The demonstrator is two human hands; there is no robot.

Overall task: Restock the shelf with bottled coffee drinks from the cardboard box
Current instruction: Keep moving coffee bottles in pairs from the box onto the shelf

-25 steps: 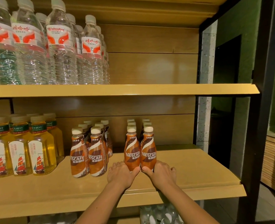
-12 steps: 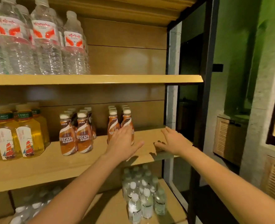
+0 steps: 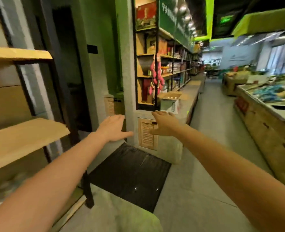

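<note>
**A:** How were the hands?

**B:** Both were empty and spread. The left hand (image 3: 112,127) was flat, palm down, with the thumb out. The right hand (image 3: 165,122) had its fingers straight and was stretched forward.

**A:** And the box?

**B:** The box (image 3: 169,101) sat ahead and a little to the right, flaps open, on a low ledge (image 3: 192,87). The left hand was well left of the box and short of it. The right hand was nearer, its fingertips close under the box's left corner but not touching. I judged a reach forward and rightward, right hand first. The blur hid the box's long axis.

**A:** Counts?

**B:** Far left of the box were two boards of the shelf (image 3: 21,139). There were two hands and one box. A few pale caps showed inside the box, too smeared to count, and no coffee bottle was plainly visible.
</note>
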